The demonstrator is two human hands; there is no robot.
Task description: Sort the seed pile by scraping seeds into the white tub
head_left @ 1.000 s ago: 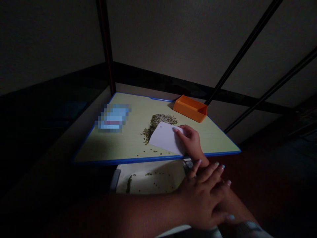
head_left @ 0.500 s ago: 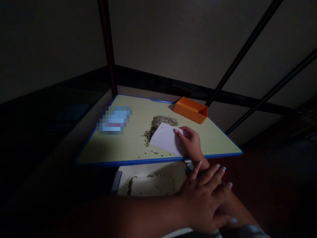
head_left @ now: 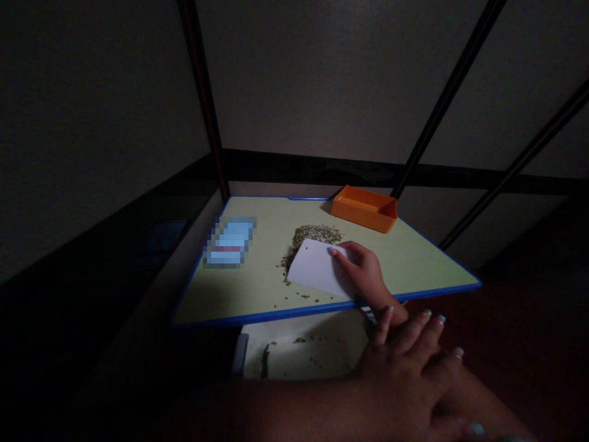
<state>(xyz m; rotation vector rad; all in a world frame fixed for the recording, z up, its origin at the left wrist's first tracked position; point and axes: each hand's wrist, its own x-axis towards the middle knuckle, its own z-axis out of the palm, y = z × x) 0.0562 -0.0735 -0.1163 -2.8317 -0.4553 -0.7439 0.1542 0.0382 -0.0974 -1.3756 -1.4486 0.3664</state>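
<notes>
the right hand (head_left: 365, 273) is clamped on the right side of a white card (head_left: 315, 267), near the middle of the front edge of the bench (head_left: 423, 258). the card's far edge meets a heap of small grains (head_left: 317, 233). the left hand (head_left: 405, 368) is spread and lies across the right forearm (head_left: 485, 393). an orange box (head_left: 361, 215) sits at the back right corner, a white tub (head_left: 308, 353) below the front edge.
</notes>
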